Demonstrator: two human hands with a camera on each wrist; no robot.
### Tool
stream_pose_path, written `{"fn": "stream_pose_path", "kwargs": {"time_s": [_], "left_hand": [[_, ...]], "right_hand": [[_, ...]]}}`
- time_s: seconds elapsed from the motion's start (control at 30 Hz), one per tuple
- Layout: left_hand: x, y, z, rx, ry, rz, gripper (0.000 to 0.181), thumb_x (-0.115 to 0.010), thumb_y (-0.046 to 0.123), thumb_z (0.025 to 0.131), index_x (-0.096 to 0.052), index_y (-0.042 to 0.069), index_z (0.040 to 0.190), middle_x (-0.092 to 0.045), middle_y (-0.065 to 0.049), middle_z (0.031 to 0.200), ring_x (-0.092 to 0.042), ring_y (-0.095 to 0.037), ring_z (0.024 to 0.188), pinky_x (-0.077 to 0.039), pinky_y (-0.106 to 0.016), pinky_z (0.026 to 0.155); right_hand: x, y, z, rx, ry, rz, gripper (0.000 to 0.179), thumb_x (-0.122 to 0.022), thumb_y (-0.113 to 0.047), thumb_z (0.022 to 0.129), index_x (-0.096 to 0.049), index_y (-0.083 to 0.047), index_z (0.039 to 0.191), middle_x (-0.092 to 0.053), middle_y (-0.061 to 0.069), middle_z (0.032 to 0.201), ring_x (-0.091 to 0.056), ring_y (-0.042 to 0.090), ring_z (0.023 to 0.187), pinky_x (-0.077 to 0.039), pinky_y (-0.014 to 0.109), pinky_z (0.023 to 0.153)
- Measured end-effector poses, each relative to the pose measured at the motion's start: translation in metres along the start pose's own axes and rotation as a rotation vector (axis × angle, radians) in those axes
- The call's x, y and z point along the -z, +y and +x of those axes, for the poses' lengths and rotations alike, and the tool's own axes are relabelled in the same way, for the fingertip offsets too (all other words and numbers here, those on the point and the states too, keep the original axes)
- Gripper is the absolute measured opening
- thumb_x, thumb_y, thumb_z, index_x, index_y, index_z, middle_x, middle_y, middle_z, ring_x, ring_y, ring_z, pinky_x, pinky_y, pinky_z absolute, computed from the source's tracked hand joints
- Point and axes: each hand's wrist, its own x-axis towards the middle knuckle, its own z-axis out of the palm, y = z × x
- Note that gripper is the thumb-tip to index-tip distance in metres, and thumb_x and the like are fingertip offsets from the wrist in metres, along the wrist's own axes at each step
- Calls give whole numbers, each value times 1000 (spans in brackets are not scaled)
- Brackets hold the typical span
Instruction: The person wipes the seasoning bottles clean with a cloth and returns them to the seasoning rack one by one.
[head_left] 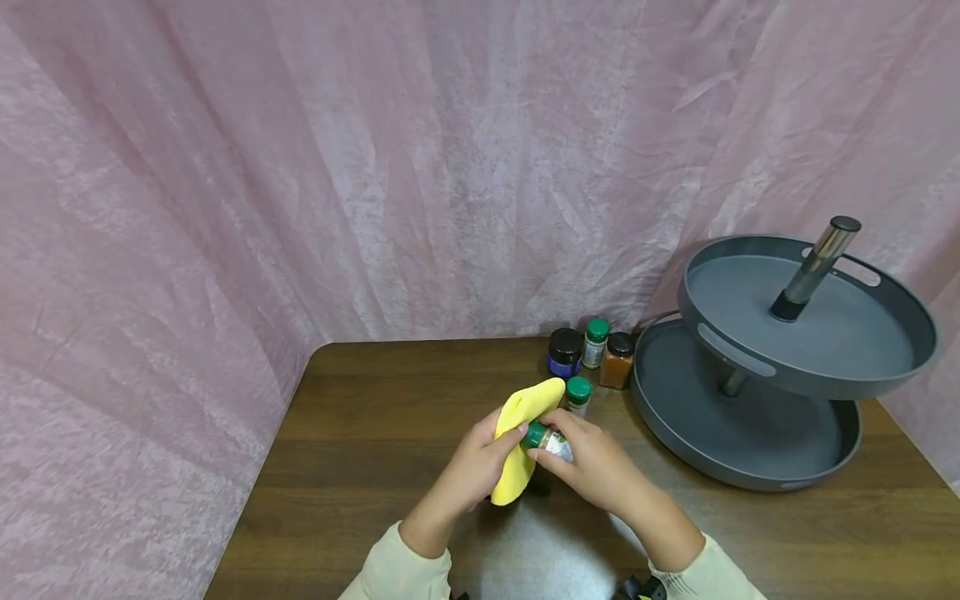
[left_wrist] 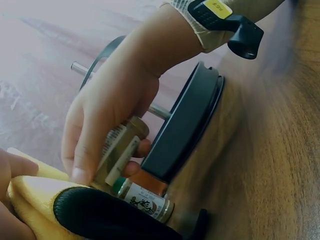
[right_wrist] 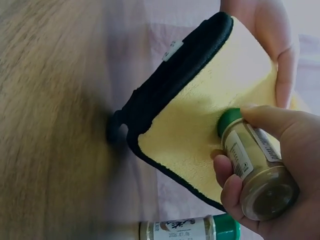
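My left hand [head_left: 472,467] grips a folded yellow cloth [head_left: 531,403], which shows black edging and a small white tag in the right wrist view. A small spice jar [right_wrist: 255,167] with a green cap lies tilted in my right hand [head_left: 600,467], fingers and thumb curled round its clear body. Its cap [right_wrist: 230,121] is up against the yellow cloth, close to the left thumb. The jar's contents look brownish, and white labels wrap its side. Just beyond the hands a similar green-capped jar [head_left: 578,392] stands upright on the table.
Behind stand a dark jar [head_left: 564,353] with a blue-purple label, another green-capped jar [head_left: 595,343] and a square orange-brown jar [head_left: 617,363] with a black lid. A grey two-tier round tray [head_left: 738,479] occupies the right of the wooden table [head_left: 360,433]. Pink curtain [head_left: 450,167] hangs behind.
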Motion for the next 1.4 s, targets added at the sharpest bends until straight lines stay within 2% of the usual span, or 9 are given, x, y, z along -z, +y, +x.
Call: {"fn": "stream_pose_path", "kwargs": {"time_s": [0.1,0.17,0.37,0.53,0.63,0.77,0.93,1.17,1.4], "left_hand": [[0,0,1,3,34,4,49,-57,31,103,-49,11,147,-61,-16,135,-69,-25,101,-59,-39,85],[1,0,1,9,59,-2,54,-59,35,102,-46,15,150,-57,-15,139,-68,-22,102,-59,-38,85],[1,2,1,-11,55,-92,44,-58,36,103,-49,11,137,-64,-20,116,-71,-22,93,-60,-38,79],[-2,3,-1,-14,0,-138,48,-50,40,106,-46,4,138,-66,-21,120,-71,-28,102,-60,-40,84],[-4,3,-2,-2,-9,-97,50,-48,41,106,-47,4,139,-67,-20,120,-71,-30,104,-60,-40,85],[-7,4,-4,5,3,-3,49,-49,42,106,-47,8,141,-66,-17,120,-70,-29,103,-59,-38,84],[-8,4,-4,-13,-11,45,56,-47,41,107,-36,14,155,-51,-14,145,-64,-27,117,-55,-44,95],[-7,0,-3,1,-16,-54,56,-50,40,106,-35,15,154,-58,-18,130,-67,-21,100,-58,-37,84],[-6,-1,1,37,66,-226,53,-51,41,105,-46,1,140,-66,-19,118,-70,-18,96,-59,-35,82]], "right_hand": [[3,-3,0,18,4,24,36,-75,-36,92,-60,-24,122,-66,-12,112,-63,4,92,-54,27,79],[5,-5,-1,32,14,50,36,-75,-36,92,-59,-24,122,-65,-12,113,-62,4,92,-54,26,78],[9,-8,-2,60,84,118,37,-75,-34,92,-58,-20,123,-66,-7,114,-62,6,92,-54,22,75],[8,-8,-1,31,163,101,41,-73,-33,94,-57,-16,127,-67,0,116,-65,12,101,-57,33,83],[7,-7,-1,-5,157,78,42,-71,-34,95,-56,-15,129,-67,1,117,-66,14,102,-57,36,85],[5,-6,-1,-59,108,64,43,-70,-37,96,-56,-16,129,-65,2,115,-62,10,91,-55,27,74],[4,-5,-1,-61,59,27,41,-72,-35,95,-56,-15,127,-65,-1,111,-59,7,82,-50,20,67],[1,-5,-2,58,41,27,45,-78,-21,88,-57,-16,128,-62,-3,114,-58,7,86,-51,22,70],[0,-4,-3,118,102,115,49,-79,-18,88,-59,-19,133,-53,-2,109,-53,8,87,-52,21,71]]}}
